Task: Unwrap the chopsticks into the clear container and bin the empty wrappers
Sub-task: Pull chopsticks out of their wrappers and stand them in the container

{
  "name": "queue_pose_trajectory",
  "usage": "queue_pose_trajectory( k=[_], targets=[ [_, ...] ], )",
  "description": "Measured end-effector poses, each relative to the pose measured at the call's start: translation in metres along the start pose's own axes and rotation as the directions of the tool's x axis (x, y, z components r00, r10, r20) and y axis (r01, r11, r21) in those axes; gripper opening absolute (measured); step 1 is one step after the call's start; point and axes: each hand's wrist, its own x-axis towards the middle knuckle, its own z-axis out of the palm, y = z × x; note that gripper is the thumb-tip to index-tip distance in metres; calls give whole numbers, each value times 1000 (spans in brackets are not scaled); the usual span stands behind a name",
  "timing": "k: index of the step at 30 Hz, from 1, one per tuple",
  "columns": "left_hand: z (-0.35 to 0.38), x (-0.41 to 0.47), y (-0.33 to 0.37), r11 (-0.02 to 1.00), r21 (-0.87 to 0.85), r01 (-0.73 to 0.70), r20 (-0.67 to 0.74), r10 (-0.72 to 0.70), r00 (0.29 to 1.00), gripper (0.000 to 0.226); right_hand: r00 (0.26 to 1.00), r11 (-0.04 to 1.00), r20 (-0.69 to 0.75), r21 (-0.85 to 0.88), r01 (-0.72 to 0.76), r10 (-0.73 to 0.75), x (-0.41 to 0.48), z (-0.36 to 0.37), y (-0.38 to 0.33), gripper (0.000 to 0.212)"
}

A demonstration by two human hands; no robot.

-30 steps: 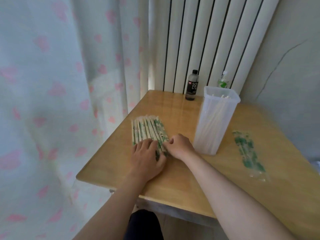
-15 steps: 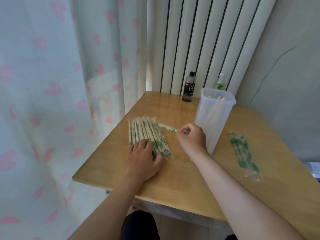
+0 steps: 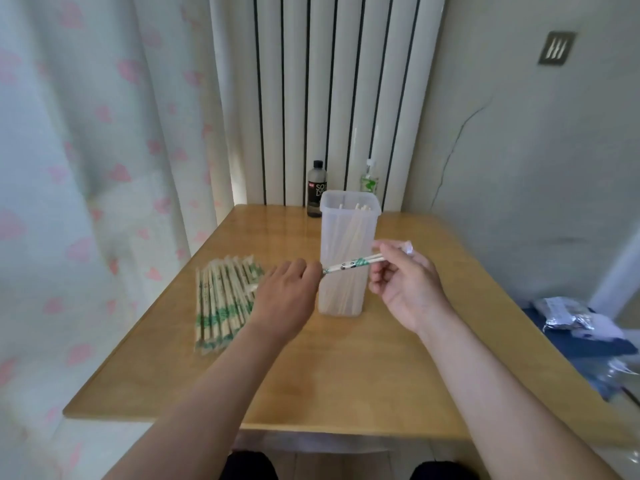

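A wrapped pair of chopsticks [image 3: 349, 265], white paper with green print, is held level in the air in front of the clear container [image 3: 346, 251]. My left hand [image 3: 287, 299] pinches its left end. My right hand [image 3: 405, 282] grips the right end, where bare wood sticks out of the wrapper. The tall clear container stands at the table's middle with several unwrapped chopsticks upright inside. A pile of wrapped chopsticks [image 3: 221, 299] lies flat on the table to the left of my left hand.
A dark bottle [image 3: 317, 188] and a small green-labelled bottle [image 3: 369, 178] stand at the back of the wooden table [image 3: 346, 375] against a white radiator. A curtain hangs on the left. Plastic bags [image 3: 571, 318] lie on something blue off the table's right edge.
My right hand drew one wrapped pair out of the pile and lifted it in front of the container. My left hand left the pile and took the pair's left end.
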Motion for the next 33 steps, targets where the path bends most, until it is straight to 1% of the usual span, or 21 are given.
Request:
queue_pose_trajectory(
  k=[1,3,5,7,10,13,16,17,18,20,22,26,29,32,33],
  targets=[
    [1,2,6,1000,1,-19,-13,19,1000,25,1000,1000,2,-3,-22,22,-2,-2,0,20],
    [0,4,18,999,21,-42,-42,42,998,26,998,994,9,-89,-62,63,-5,-2,1,44],
    [-2,9,29,998,35,-57,-89,59,994,19,994,982,36,-165,-92,99,-11,2,4,55],
    [-5,12,38,996,24,-87,-124,90,988,9,990,976,79,-192,-103,120,-15,9,9,56],
    [-8,16,44,993,11,-115,-139,115,984,17,986,973,111,-208,-102,127,-18,15,14,54],
    [-10,17,41,995,16,-100,-132,101,986,10,994,976,77,-209,-65,83,-13,12,10,49],
    [-9,13,28,996,19,-83,-115,84,990,5,999,993,13,-109,-42,44,-6,-1,1,50],
    [-9,12,24,996,13,-83,-113,84,990,8,999,995,3,-93,-39,40,-4,-5,-1,50],
    [-9,10,22,996,11,-84,-112,85,990,11,999,995,0,-86,-44,44,-3,-6,-2,50],
    [-10,10,21,997,16,-79,-94,80,992,5,998,995,0,-74,-64,64,-5,-6,-1,50],
    [-12,12,26,997,36,-68,-92,71,993,13,996,993,16,-78,-84,85,-8,-1,0,51],
    [-14,14,31,996,47,-73,-80,76,994,21,992,986,56,-123,-109,117,-12,8,4,50],
    [-13,13,26,997,23,-75,-63,76,995,19,995,987,37,-136,-83,88,-11,4,2,49],
    [-11,10,19,995,4,-98,-80,98,992,7,998,993,2,-99,-65,65,-8,-3,-4,49],
    [-11,10,19,995,0,-96,-76,96,993,13,998,993,-4,-97,-64,64,-8,-3,-5,49]
  ],
)
